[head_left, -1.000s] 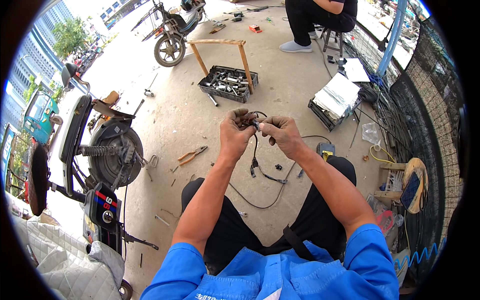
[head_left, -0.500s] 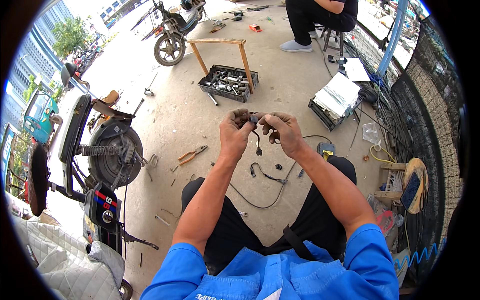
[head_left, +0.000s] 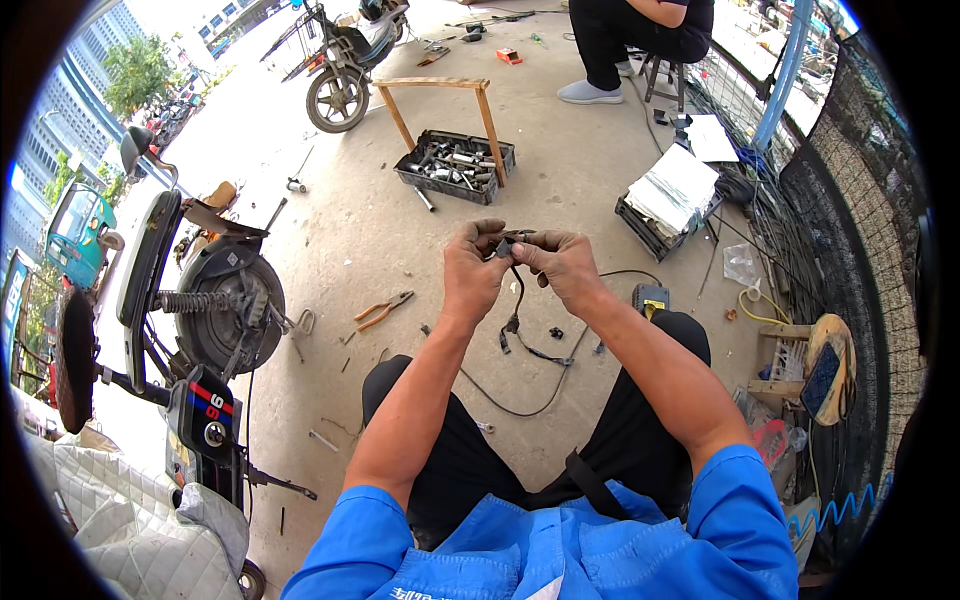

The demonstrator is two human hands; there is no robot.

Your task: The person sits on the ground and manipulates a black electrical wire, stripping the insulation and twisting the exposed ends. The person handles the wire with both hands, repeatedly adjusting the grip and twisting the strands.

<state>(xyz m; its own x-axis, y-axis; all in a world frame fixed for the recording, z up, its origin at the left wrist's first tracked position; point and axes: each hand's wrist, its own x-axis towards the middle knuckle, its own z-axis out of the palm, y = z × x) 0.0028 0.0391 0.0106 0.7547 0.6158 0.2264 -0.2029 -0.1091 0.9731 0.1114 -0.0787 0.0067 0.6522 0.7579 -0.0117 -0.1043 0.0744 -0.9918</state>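
Two bare, grimy hands meet out in front of the seated worker's blue shirt [head_left: 560,550], and from where I stand both are busy with one small dark connector [head_left: 506,246]. The left hand [head_left: 474,262] pinches it between thumb and bent fingers, while the right hand [head_left: 560,262] presses thumb and forefinger together at its right edge; the fingers hide just how it is gripped. The piece is held up above the concrete floor [head_left: 330,240], and a thin black cable [head_left: 520,290] hangs below it. Orange-handled pliers [head_left: 382,311] lie on the floor, left of the hands. Farther off, beyond the fingertips, stands a black crate [head_left: 440,187] full of metal parts, spanned by a wooden frame [head_left: 432,83]. A yellow-and-dark device [head_left: 650,298] rests near the right knee, and another person [head_left: 640,45] sits on a low stool [head_left: 667,85] behind.
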